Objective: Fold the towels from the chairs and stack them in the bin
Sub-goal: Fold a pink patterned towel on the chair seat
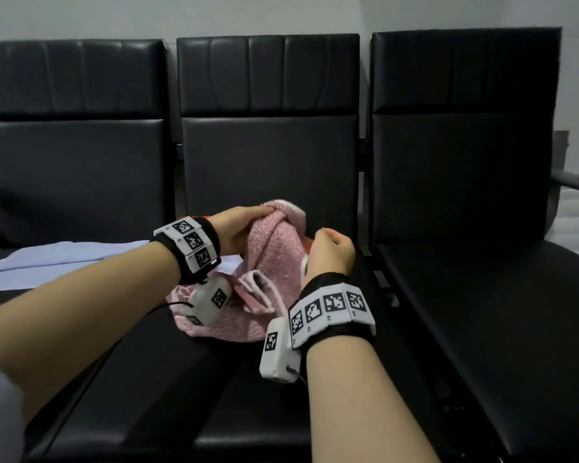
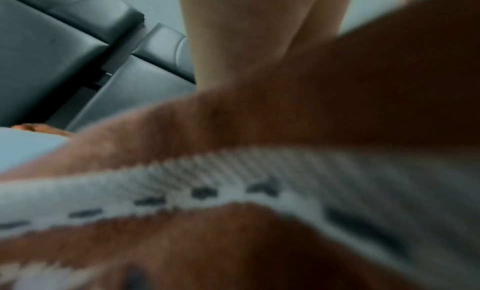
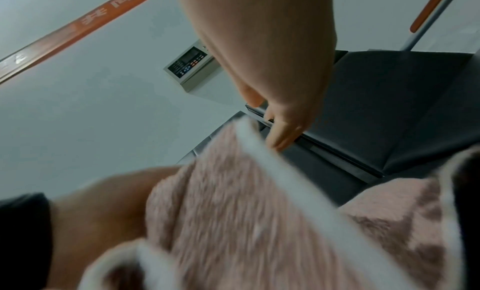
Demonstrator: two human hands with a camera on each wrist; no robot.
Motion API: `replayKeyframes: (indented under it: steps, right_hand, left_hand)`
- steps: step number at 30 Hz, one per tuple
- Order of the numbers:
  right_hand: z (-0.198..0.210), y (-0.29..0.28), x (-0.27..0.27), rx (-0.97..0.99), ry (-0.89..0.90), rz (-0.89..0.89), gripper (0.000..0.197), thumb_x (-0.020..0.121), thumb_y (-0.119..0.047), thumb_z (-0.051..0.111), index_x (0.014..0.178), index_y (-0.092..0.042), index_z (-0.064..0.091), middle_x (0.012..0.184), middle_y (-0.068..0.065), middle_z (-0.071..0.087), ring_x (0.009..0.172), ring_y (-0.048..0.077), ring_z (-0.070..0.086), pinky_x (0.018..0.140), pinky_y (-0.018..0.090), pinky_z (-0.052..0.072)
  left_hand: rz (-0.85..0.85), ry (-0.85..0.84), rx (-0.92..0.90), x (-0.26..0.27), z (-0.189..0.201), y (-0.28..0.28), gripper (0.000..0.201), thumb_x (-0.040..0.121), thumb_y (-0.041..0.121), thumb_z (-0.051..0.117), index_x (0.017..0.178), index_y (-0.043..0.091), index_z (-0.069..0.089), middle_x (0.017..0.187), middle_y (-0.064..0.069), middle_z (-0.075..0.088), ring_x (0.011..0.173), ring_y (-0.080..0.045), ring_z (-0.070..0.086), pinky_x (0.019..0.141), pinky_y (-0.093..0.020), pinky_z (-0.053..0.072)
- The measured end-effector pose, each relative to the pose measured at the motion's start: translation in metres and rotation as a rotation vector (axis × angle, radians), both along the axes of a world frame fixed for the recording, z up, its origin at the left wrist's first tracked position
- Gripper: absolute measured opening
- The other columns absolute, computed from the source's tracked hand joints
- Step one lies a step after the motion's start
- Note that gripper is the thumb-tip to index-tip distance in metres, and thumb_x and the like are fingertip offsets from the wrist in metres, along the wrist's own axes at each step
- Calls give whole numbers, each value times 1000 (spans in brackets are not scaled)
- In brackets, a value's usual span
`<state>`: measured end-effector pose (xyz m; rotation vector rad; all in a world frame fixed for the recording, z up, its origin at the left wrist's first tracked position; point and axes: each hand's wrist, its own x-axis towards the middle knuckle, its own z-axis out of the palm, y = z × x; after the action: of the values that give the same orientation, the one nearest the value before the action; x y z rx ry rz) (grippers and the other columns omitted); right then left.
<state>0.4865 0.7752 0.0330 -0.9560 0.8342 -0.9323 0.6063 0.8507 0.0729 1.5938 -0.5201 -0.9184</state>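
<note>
A pink towel (image 1: 274, 259) with a white border lies bunched on the seat of the middle black chair (image 1: 268, 155). My left hand (image 1: 244, 222) grips its raised top fold from the left. My right hand (image 1: 331, 248) hovers at the towel's right edge with fingers loosely curled. In the right wrist view the fingers (image 3: 280, 130) sit just beside the towel's white border (image 3: 272, 163), with nothing seen between thumb and fingers. The left wrist view is filled by blurred towel (image 2: 233, 181) close to the lens. No bin is in view.
A light blue towel (image 1: 47, 262) lies flat on the left chair's seat. A bit of orange cloth (image 1: 310, 242) peeks out behind the pink towel. The right chair (image 1: 465, 162) has a bare seat and a metal armrest (image 1: 575, 183). A wall panel (image 3: 192, 65) hangs behind.
</note>
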Motion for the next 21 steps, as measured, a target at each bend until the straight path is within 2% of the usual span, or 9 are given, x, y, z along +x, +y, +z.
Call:
replayKeyframes:
  steps: [1, 3, 6, 9, 11, 13, 15, 18, 21]
  right_hand:
    - [0, 0, -1, -26, 51, 21, 10, 90, -17, 52, 94, -15, 61, 86, -2, 63, 82, 18, 58, 74, 29, 46]
    - [0, 0, -4, -54, 167, 84, 30, 91, -34, 55, 100, -8, 65, 99, 7, 67, 92, 25, 62, 80, 30, 46]
    - [1, -2, -11, -27, 285, 234, 70, 91, -61, 45, 128, -2, 53, 129, 15, 57, 120, 33, 53, 103, 37, 40]
    - [0, 0, -15, -63, 325, 300, 84, 85, -73, 42, 132, -3, 50, 134, 15, 54, 122, 33, 52, 104, 40, 40]
    - [-3, 1, -13, -134, 338, 254, 79, 81, -71, 51, 127, -7, 54, 125, 12, 59, 116, 31, 56, 96, 37, 44]
    - [-6, 2, -13, -226, 324, 240, 50, 83, -59, 59, 95, -11, 65, 93, 7, 65, 89, 25, 62, 77, 31, 48]
    - [-9, 2, -13, -282, 293, 218, 35, 89, -43, 61, 66, -17, 55, 66, -2, 51, 63, 16, 50, 58, 26, 39]
    - [-7, 0, -17, -280, 229, 129, 22, 93, -31, 59, 78, -15, 61, 70, -3, 54, 64, 12, 50, 62, 25, 40]
    - [-5, -6, -22, -255, 162, 38, 16, 94, -26, 56, 87, -14, 63, 85, 0, 61, 79, 17, 55, 71, 26, 41]
  left_hand:
    - [17, 29, -43, 0, 3, -1, 35, 97, 39, 46, 108, 9, 59, 102, -13, 65, 93, -26, 59, 97, -40, 42]
    - [40, 62, -116, -2, 8, -2, 39, 98, 42, 41, 109, 8, 58, 103, -12, 64, 94, -25, 59, 98, -38, 41]
    - [73, 85, -189, -5, 12, -6, 42, 101, 41, 33, 115, 7, 55, 101, -12, 63, 92, -23, 59, 84, -36, 46]
    - [104, 107, -254, -4, 9, -9, 42, 103, 38, 28, 126, 9, 48, 102, -12, 61, 91, -23, 58, 77, -36, 45]
    - [110, 126, -299, 0, 4, -9, 42, 104, 37, 27, 124, 8, 50, 101, -12, 62, 92, -22, 58, 80, -37, 44]
    - [30, 144, -324, 4, 0, -6, 36, 102, 38, 34, 110, 10, 56, 98, -10, 61, 89, -21, 58, 81, -36, 44]
    - [-106, 82, -276, 5, -3, -3, 23, 95, 32, 53, 99, 11, 60, 96, -8, 61, 86, -18, 58, 82, -32, 46]
    - [-187, -154, -112, 3, -10, 1, 25, 81, 5, 68, 105, -2, 64, 100, -13, 70, 94, -23, 68, 86, -31, 54]
    - [-163, -268, -11, 9, -14, 5, 29, 70, 3, 77, 96, -4, 67, 100, -16, 70, 95, -24, 69, 90, -32, 54]
